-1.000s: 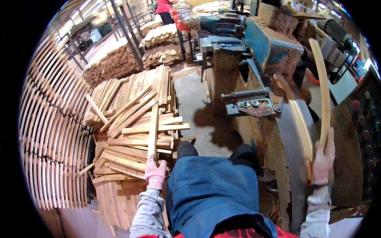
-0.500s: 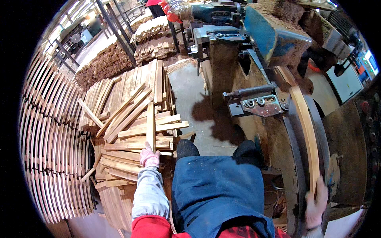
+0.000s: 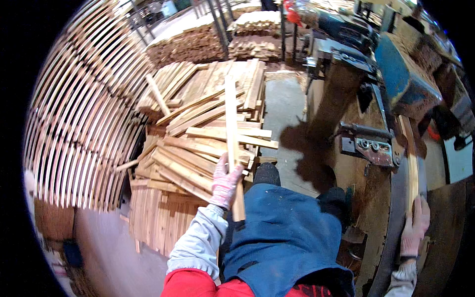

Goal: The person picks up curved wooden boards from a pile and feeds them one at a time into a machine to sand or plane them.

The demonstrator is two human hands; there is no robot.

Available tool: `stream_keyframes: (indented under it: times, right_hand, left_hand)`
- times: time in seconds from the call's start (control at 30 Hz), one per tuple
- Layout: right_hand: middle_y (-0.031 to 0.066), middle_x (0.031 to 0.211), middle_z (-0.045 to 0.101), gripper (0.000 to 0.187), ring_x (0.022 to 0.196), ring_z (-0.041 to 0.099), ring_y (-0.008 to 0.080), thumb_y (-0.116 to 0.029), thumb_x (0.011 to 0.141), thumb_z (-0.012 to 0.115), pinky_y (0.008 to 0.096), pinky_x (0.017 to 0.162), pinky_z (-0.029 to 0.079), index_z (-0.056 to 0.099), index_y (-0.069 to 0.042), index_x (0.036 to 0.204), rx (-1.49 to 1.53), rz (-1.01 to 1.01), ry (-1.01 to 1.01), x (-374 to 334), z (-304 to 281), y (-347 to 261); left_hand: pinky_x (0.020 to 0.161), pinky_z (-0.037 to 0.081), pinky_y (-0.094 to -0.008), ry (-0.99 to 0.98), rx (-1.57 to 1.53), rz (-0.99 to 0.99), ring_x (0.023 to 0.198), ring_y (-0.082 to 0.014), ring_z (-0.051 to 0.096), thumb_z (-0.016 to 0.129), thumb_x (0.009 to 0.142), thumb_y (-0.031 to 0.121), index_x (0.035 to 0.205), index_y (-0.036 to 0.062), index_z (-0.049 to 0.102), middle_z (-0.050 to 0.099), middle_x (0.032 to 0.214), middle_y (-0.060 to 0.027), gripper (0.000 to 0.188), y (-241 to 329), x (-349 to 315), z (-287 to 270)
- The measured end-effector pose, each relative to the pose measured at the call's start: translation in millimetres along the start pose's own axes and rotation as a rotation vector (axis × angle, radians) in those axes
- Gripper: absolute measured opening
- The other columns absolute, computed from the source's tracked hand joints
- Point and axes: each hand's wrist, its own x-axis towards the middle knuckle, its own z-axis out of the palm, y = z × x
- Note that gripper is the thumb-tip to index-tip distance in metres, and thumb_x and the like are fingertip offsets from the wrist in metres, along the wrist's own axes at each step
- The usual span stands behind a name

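My left hand (image 3: 225, 184), in a pinkish-white work glove, is closed around a long pale wooden strip (image 3: 231, 116). That strip is raised above the pile and points away from me, its near end beside my apron. Under it lies a loose heap of wooden strips (image 3: 183, 163) at various angles, on neatly stacked strips. On the right, my gloved right hand (image 3: 416, 225) grips the near end of another wooden strip (image 3: 411, 161), which lies lengthwise on the machine bed (image 3: 391, 232). The strip's far end runs in under the machine's blue housing (image 3: 403, 74).
A tall rack of spaced slats (image 3: 74, 128) stands at the left. A metal bracket with bolts (image 3: 368, 144) sits on the machine's near side. More timber stacks (image 3: 188, 49) and dark posts stand behind. Grey floor (image 3: 287, 99) lies between pile and machine.
My left hand has lifted its strip off the heap and drawn it toward me. The right-hand strip has slid forward along the bed with my right hand. The view has turned rightward-shifting the scene.
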Motion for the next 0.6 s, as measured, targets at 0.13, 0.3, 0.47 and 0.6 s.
stream_keyframes:
  times: [0.13,0.3,0.47,0.6]
  right_hand:
    - [0.0195,0.132,0.06,0.05,0.122,0.055,0.0369,-0.001,0.086,0.064,0.0428,0.108,0.04,0.058,-0.003,0.136,0.0,-0.036,0.054,67,46,16]
    - [0.0129,0.154,0.044,0.073,0.145,0.038,0.0253,0.001,0.082,0.065,0.0367,0.12,0.028,0.042,-0.004,0.151,0.832,0.128,-0.188,56,4,-123]
    - [0.0183,0.159,0.035,0.097,0.147,0.032,0.0278,0.003,0.07,0.07,0.0379,0.121,0.024,0.025,0.002,0.156,0.851,0.406,-0.233,-35,-56,-164]
    - [0.015,0.161,0.032,0.079,0.146,0.033,0.0277,-0.006,0.085,0.06,0.0401,0.118,0.031,0.028,-0.002,0.157,0.538,0.602,-0.208,-144,-110,-106]
  left_hand:
    - [0.067,0.051,-0.0242,-0.053,-0.146,0.161,0.078,-0.009,0.055,0.069,0.095,0.023,0.146,0.0062,0.04,0.058,0.099,-0.0019,0.061,36,-34,66]
    - [0.069,0.052,-0.0265,-0.189,-0.421,0.106,0.081,-0.0113,0.056,0.066,0.097,0.025,0.152,0.0075,0.031,0.057,0.103,-0.0047,0.067,81,-93,196]
    - [0.102,0.047,-0.0374,-0.718,-0.329,0.185,0.113,-0.0249,0.056,0.071,0.092,0.033,0.159,0.0066,0.018,0.055,0.13,-0.0167,0.09,103,-175,253]
    - [0.098,0.048,-0.0347,-0.73,-0.362,0.301,0.109,-0.0209,0.056,0.072,0.089,0.019,0.158,0.0111,0.026,0.055,0.128,-0.0119,0.083,70,-136,229]
